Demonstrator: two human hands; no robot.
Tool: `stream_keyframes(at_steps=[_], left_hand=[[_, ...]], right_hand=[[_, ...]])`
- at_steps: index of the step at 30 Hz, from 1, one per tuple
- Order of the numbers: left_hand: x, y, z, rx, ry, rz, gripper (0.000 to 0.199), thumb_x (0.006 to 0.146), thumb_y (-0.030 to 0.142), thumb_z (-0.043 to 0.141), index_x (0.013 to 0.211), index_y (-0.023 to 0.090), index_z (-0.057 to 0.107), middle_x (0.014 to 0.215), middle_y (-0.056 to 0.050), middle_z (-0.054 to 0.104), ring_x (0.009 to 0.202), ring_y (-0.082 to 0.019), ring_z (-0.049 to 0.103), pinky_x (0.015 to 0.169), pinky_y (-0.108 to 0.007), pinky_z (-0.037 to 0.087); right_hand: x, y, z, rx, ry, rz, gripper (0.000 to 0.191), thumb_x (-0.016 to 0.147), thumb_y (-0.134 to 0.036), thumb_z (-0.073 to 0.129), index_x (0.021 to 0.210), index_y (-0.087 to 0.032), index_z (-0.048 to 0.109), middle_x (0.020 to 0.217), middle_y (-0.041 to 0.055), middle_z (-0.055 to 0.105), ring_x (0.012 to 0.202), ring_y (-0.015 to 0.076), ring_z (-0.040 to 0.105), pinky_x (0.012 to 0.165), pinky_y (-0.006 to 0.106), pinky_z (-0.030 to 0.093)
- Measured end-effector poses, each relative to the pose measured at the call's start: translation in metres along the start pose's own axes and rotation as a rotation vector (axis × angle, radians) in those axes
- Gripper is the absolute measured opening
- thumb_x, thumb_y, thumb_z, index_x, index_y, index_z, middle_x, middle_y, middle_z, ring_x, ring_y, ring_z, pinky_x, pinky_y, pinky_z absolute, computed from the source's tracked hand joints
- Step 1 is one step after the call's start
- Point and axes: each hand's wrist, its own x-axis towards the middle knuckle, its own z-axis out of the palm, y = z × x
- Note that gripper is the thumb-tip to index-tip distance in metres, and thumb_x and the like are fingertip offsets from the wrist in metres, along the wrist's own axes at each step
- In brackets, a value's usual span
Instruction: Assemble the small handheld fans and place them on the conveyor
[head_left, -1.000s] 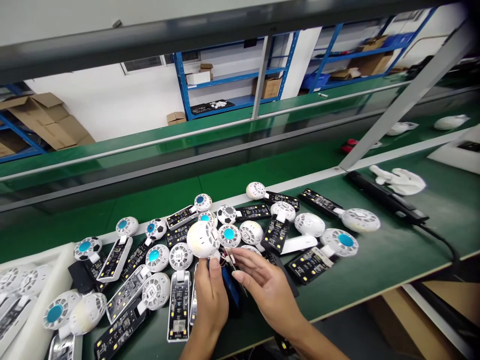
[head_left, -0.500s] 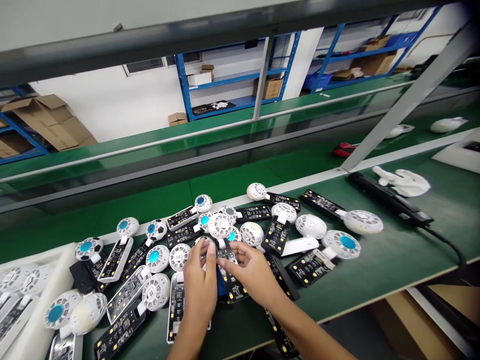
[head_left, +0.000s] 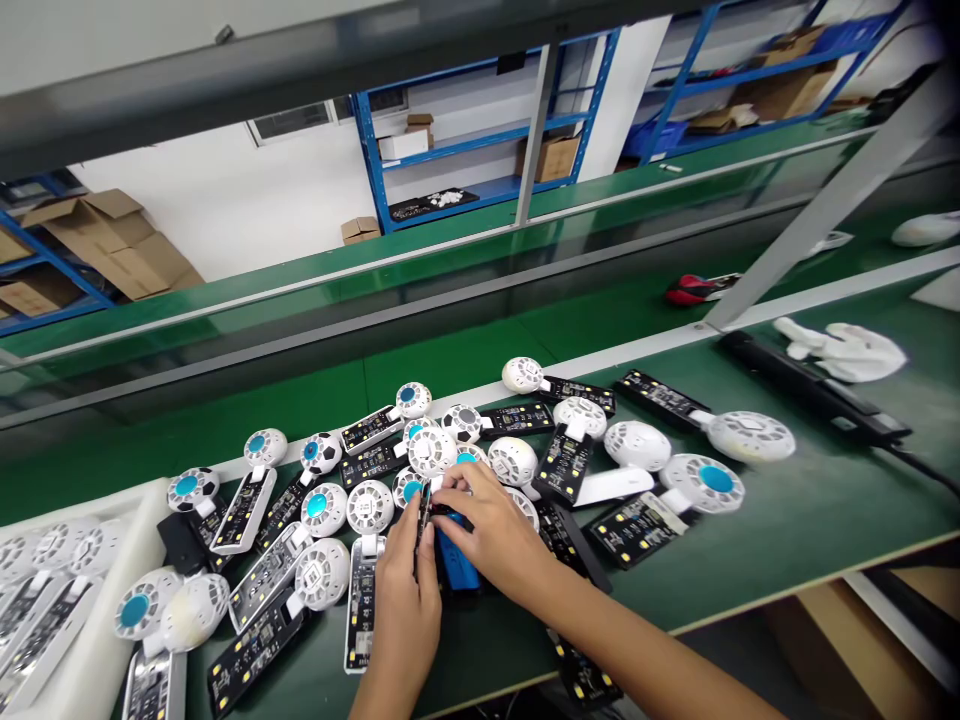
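White vented discs (head_left: 716, 482), teal centres; football-patterned pod (head_left: 322, 453), black-white; blue block (head_left: 457, 560), probably plastic.

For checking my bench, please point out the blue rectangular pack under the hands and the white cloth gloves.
Blue rectangular pack (head_left: 457, 565): head view, on its visible blue face.
White cloth gloves (head_left: 844, 352): head view, on the middle of the pile.

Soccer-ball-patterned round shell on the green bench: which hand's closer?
Left hand is nearer the soccer-ball-patterned shell, down and right of it; right hand is farther right.
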Motion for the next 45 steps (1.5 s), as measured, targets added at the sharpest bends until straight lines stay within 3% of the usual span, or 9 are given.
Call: stream_keyframes(at_steps=[11,18,23,27,31,34,39,42,45], left_hand=[[-0.004,-0.002,0.009,-0.113,0.051,0.003,0.041,0.09,0.032,0.032,0.124,0.017,0.049,0.129,-0.011,0.052,0.121,-0.022,0.045,0.101,-0.039,0.039],[0.001,-0.002,0.005,-0.237,0.139,-0.179,0.046,0.089,0.04,0.034,0.12,0.012,0.053,0.126,-0.013,0.054,0.122,-0.023,0.044,0.103,-0.038,0.037],[-0.004,0.014,0.008,-0.287,0.01,-0.211,0.057,0.083,0.04,0.045,0.133,0.014,0.035,0.14,-0.011,0.037,0.132,-0.022,0.028,0.108,-0.038,0.027],[-0.007,0.028,0.024,-0.166,-0.025,-0.186,0.081,0.07,0.026,0.059,0.139,0.015,0.017,0.146,-0.011,0.023,0.135,-0.025,0.02,0.109,-0.042,0.024],[0.001,0.033,0.03,-0.074,0.063,-0.128,0.074,0.07,0.02,0.054,0.136,0.01,0.022,0.142,-0.016,0.029,0.133,-0.025,0.025,0.109,-0.044,0.024],[0.006,0.033,0.012,-0.178,0.083,-0.201,0.067,0.071,0.023,0.053,0.133,0.013,0.029,0.139,-0.014,0.036,0.13,-0.024,0.031,0.108,-0.042,0.025],[0.037,0.031,-0.052,-0.285,0.061,-0.155,0.062,0.07,0.033,0.06,0.128,0.02,0.041,0.132,-0.008,0.047,0.123,-0.025,0.042,0.104,-0.041,0.032],[0.094,0.024,-0.086,-0.063,0.073,-0.09,0.06,0.07,0.029,0.062,0.126,0.017,0.043,0.125,-0.01,0.054,0.114,-0.026,0.05,0.096,-0.04,0.042],[0.165,0.007,-0.106,0.061,0.134,-0.085,0.058,0.069,0.017,0.064,0.124,0.011,0.044,0.123,-0.012,0.055,0.11,-0.023,0.053,0.097,-0.036,0.04]], right_hand=[[0.002,0.001,0.008,0.208,0.091,0.031,0.017,0.078,-0.008,0.055,0.067,-0.02,0.061,0.079,0.0045,0.065,0.08,0.0203,0.055,0.074,0.037,0.047],[0.003,0.009,-0.002,0.298,0.023,0.024,0.016,0.076,-0.009,0.052,0.066,-0.02,0.056,0.083,0.0066,0.064,0.084,0.0205,0.056,0.077,0.038,0.046],[0.001,0.008,-0.004,0.328,0.019,0.091,0.014,0.078,-0.014,0.05,0.077,-0.02,0.063,0.095,0.0092,0.064,0.095,0.0229,0.056,0.087,0.043,0.042],[-0.001,0.008,-0.01,0.785,-0.018,0.297,0.029,0.079,-0.023,0.048,0.104,-0.02,0.061,0.114,0.009,0.061,0.109,0.0224,0.053,0.098,0.042,0.036],[0.0,0.007,-0.028,1.395,-0.04,0.504,0.052,0.082,-0.054,0.036,0.113,-0.019,0.058,0.121,0.0113,0.058,0.118,0.0243,0.047,0.104,0.044,0.028],[-0.002,0.004,-0.045,1.565,-0.07,0.537,0.076,0.081,-0.069,0.016,0.113,-0.015,0.058,0.127,0.0144,0.053,0.122,0.0254,0.043,0.104,0.044,0.028],[-0.012,0.002,-0.064,1.491,-0.061,0.562,0.085,0.074,-0.077,0.008,0.115,-0.02,0.056,0.132,0.0109,0.048,0.123,0.026,0.042,0.101,0.045,0.033],[-0.02,0.007,-0.068,1.476,0.007,0.627,0.062,0.077,-0.072,0.032,0.092,-0.022,0.066,0.121,0.0103,0.058,0.116,0.027,0.049,0.099,0.046,0.036],[-0.029,0.013,-0.065,1.47,0.149,0.74,0.025,0.069,-0.045,0.068,0.062,-0.021,0.063,0.091,0.0055,0.069,0.095,0.0228,0.06,0.09,0.039,0.043]])
